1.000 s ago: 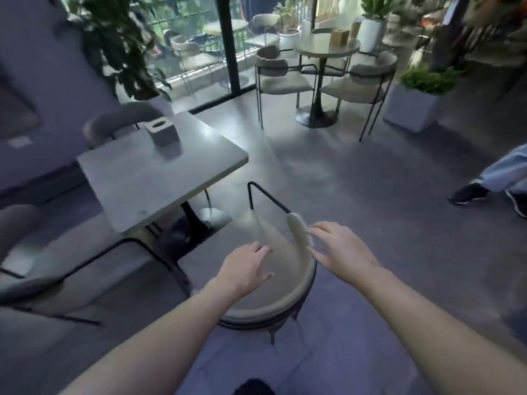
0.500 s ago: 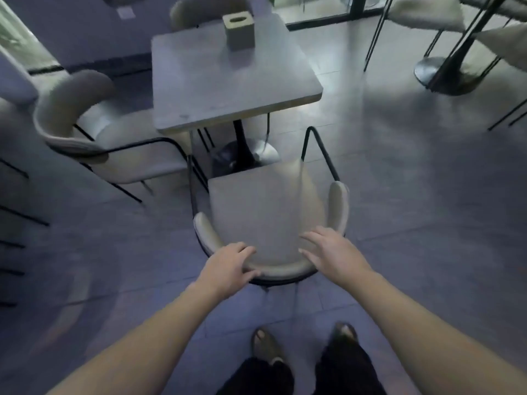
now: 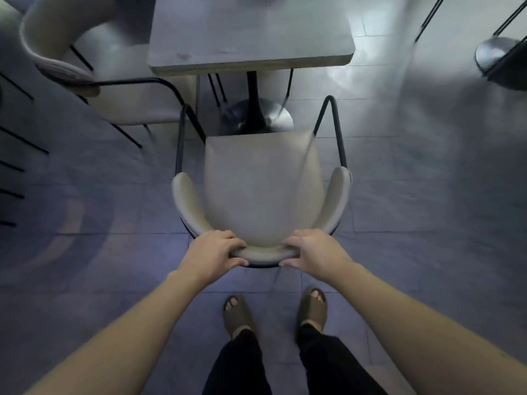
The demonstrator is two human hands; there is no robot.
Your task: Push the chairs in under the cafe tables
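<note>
A beige chair [image 3: 261, 189] with a curved padded backrest and black metal frame stands right in front of me, its seat facing the grey square cafe table [image 3: 251, 38]. The seat's front edge sits short of the table's near edge, above the round pedestal base [image 3: 256, 118]. My left hand [image 3: 212, 253] wraps the backrest's rear rim on the left. On the same rim, a little to the right, my right hand [image 3: 312, 252] grips it too. My sandalled feet [image 3: 275, 310] stand just behind the chair.
A second beige chair [image 3: 85, 69] stands at the table's left side, angled, with its seat partly under the top. Black legs of a third chair show under the table's far side. Another table's round base [image 3: 499, 57] sits at the upper right. Grey tiled floor surrounds everything.
Both hands went from hovering over the backrest to closing on its rear rim. The view tilted down and I stepped squarely behind the chair.
</note>
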